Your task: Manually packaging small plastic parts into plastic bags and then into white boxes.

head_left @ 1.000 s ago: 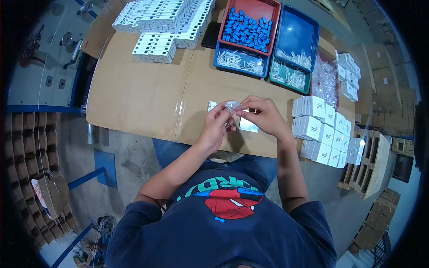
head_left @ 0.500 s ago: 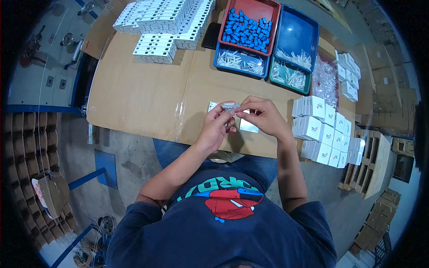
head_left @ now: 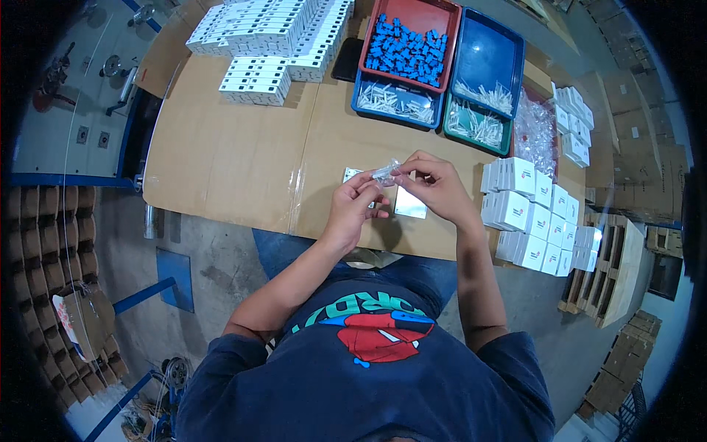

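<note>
Between my hands is a small clear plastic bag [head_left: 384, 174] with pale, slim pieces in it, too small to make out exactly. My left hand [head_left: 353, 210] pinches its left end between thumb and fingers, the other fingers curled loosely. At the bag's right end, the thumb and fingertips of my right hand [head_left: 440, 190] are closed on the plastic. Below them on the cardboard-covered table lies a white, flat piece [head_left: 411, 205], partly hidden by my hands. A second pale edge [head_left: 350, 175] shows behind my left fingers; whether both belong to one thing I cannot tell.
A red tray [head_left: 451, 74] of blue plugs and a blue tray [head_left: 361, 113] of white sticks stand at the back. Beside them are a larger blue tray [head_left: 518, 59] and a green tray [head_left: 506, 147]. White boxes [head_left: 526, 214] stand right; stacked white units [head_left: 254, 79] back left.
The bag has been turned and shows more of its length between my fingers. My right hand has shifted slightly up and to the right.
</note>
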